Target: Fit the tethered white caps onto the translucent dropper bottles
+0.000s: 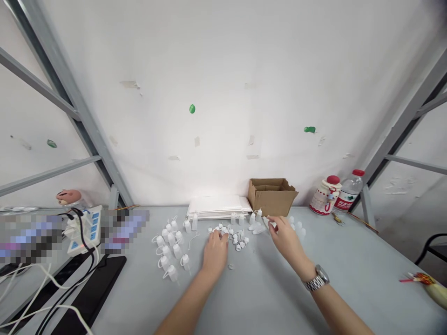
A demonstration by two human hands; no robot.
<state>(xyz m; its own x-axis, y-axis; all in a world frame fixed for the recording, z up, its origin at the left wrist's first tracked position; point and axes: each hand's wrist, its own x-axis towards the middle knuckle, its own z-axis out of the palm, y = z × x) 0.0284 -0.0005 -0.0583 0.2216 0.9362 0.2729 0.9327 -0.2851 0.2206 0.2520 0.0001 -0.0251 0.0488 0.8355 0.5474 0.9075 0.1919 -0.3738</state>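
Observation:
My left hand point(215, 252) reaches into a loose pile of small white caps point(239, 239), its fingers bent down and closed among them. Whatever lies under those fingertips is hidden. To the right, my right hand point(285, 237), with a metal watch on the wrist, pinches a small translucent squeeze bottle point(266, 222) between thumb and fingers. Uncapped bottles point(259, 229) lie just left of it, and others point(299, 228) stand partly behind it. On the left stand several squeeze bottles with looped white caps point(171, 272).
An open cardboard box point(274, 204) and a stack of white flat packets point(219, 207) stand against the wall. A flask point(323, 197) and a water bottle point(349, 191) are at the right. Left are a power strip point(95, 228), cables and a black slab point(92, 298).

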